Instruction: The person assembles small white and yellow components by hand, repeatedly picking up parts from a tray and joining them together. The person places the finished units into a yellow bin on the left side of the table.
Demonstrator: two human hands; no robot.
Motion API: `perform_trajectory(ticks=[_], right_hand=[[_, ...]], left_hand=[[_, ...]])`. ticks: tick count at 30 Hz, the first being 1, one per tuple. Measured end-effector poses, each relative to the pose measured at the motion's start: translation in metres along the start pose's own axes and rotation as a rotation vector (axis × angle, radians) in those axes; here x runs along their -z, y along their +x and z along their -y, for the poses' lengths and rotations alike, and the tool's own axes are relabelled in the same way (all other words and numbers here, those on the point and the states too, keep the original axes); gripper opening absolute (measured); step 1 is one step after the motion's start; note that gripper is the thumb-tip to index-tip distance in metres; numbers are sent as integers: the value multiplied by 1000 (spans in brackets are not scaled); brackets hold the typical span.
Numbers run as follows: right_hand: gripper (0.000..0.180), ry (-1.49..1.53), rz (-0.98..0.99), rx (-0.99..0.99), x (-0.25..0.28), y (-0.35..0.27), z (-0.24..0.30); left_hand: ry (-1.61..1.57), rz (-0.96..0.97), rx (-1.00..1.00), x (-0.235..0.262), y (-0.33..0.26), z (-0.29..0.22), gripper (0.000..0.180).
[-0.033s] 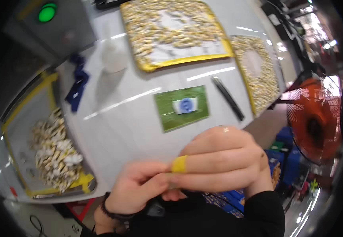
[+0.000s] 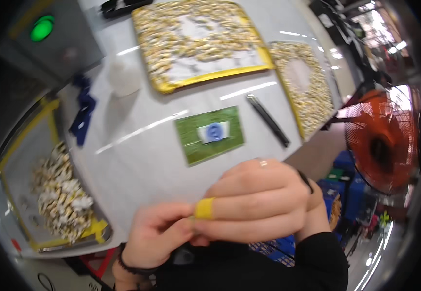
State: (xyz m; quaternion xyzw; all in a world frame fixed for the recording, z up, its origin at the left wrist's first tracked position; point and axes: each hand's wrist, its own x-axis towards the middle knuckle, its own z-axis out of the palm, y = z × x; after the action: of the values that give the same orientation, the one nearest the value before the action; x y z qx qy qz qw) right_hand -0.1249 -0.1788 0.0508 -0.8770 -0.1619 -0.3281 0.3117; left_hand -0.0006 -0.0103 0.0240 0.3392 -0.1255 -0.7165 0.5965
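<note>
Close to the table's near edge my two hands meet, fingertips touching. My left hand (image 2: 154, 233), with a dark beaded band at the wrist, is closed in a pinch at the right hand's fingertips. My right hand (image 2: 261, 206) is closed too, its fingers folded together and a ring on one of them. A yellow band (image 2: 204, 208) wraps one right fingertip. Anything between the fingertips is hidden. Just beyond lies a green rectangular sheet (image 2: 188, 153) bearing a white label with a blue round mark. To its right rests a dark, slim cutter-like tool (image 2: 268, 121).
Small pale pieces cover a yellow-edged tray (image 2: 196, 79) at the back and another tray (image 2: 301, 123) on the right. A third tray (image 2: 18, 160) at left holds a heap. A white bottle (image 2: 124, 80), blue strap (image 2: 83, 116), grey box (image 2: 69, 43) and orange fan (image 2: 382, 145) stand around.
The whole scene has shifted a little to the left in view. My hands stay joined in much the same pose.
</note>
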Motion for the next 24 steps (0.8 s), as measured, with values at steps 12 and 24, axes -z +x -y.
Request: perform_trajectory(ticks=[12,24], right_hand=[[16,-961,9,-878,161,-75,-34],[12,-953,224,-1101,190,-158,-98]], left_hand=[[217,-80,-203,4,-16,4,41],[233,-97,-331,14,-20,8,36]])
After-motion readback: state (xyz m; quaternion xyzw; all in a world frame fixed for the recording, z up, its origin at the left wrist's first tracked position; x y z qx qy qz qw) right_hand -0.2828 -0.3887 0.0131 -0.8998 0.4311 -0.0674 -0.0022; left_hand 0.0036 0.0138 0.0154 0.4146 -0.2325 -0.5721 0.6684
